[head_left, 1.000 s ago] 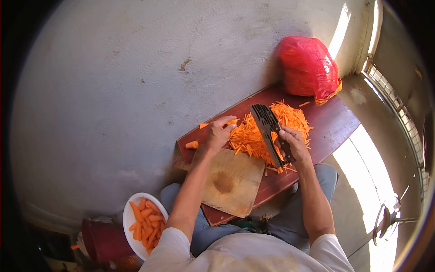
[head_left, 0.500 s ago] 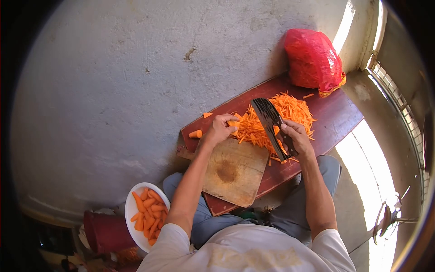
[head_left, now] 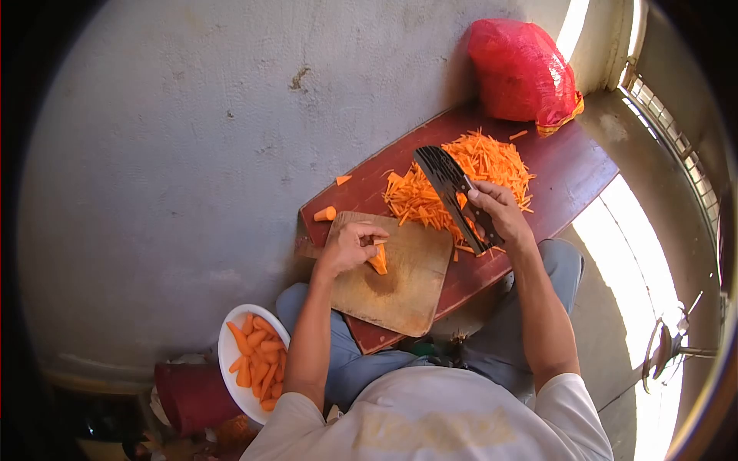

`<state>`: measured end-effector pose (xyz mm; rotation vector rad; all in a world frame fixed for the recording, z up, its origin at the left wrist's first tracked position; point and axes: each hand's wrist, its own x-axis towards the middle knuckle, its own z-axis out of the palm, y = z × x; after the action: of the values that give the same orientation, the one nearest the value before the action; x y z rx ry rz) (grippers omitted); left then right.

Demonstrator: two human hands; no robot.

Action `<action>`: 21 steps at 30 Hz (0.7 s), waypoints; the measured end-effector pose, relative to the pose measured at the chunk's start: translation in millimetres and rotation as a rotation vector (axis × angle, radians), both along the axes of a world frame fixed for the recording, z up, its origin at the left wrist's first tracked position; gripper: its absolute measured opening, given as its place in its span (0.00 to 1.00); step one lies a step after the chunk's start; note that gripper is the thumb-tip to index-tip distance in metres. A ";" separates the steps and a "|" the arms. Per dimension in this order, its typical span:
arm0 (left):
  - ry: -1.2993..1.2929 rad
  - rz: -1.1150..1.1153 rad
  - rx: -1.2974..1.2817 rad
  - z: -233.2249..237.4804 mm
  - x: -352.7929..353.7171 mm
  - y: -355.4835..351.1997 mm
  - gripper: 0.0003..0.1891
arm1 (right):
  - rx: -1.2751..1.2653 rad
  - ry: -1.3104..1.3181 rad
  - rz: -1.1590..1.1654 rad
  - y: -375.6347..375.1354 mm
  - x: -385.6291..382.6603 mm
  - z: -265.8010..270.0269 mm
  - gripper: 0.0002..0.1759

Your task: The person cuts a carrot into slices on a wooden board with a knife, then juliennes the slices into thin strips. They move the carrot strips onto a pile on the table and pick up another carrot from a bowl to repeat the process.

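My left hand (head_left: 357, 246) holds a cut carrot piece (head_left: 378, 260) over the upper left part of the wooden cutting board (head_left: 411, 280). In my right hand (head_left: 496, 213) is a wide dark blade with a slotted middle, a slicer or knife (head_left: 444, 178), held raised beside the board, its tip pointing up and left. Behind and partly under the blade lies a heap of shredded carrot (head_left: 490, 164) on the red wooden bench. A carrot stub (head_left: 325, 213) rests at the board's upper left corner, and a small carrot bit (head_left: 343, 180) lies farther back.
A red bag (head_left: 523, 73) stands at the far end of the red bench (head_left: 565, 170). To the lower left, a white bowl (head_left: 227, 355) holds several peeled carrots, beside a dark red bucket (head_left: 192, 397). A grey wall (head_left: 192, 154) runs behind the bench. A fan (head_left: 667, 349) stands at right.
My left hand has moved from the edge of the shredded heap down over the board with a carrot piece. The blade stays raised in my right hand. The whole view has shifted slightly.
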<state>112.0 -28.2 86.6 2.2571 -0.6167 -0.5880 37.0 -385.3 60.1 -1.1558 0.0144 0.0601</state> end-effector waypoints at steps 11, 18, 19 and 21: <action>0.069 0.165 -0.191 -10.3 4.7 -24.8 0.11 | -0.061 0.000 0.008 0.2 -1.2 -2.2 0.25; -0.221 0.141 -0.173 -34.4 61.9 -61.4 0.15 | -0.013 -0.002 -0.013 -3.1 -5.9 9.0 0.21; -0.275 0.156 -0.087 -26.9 65.6 -66.9 0.16 | -0.016 0.003 -0.013 -3.4 -5.9 9.1 0.21; -0.379 0.103 -0.036 -51.9 92.5 -61.5 0.18 | -0.020 0.014 -0.013 -2.3 -5.5 9.8 0.20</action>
<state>204.4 -89.7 34.6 2.3668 -0.6816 -0.0949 31.5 -387.7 69.8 -1.1752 0.0356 0.0565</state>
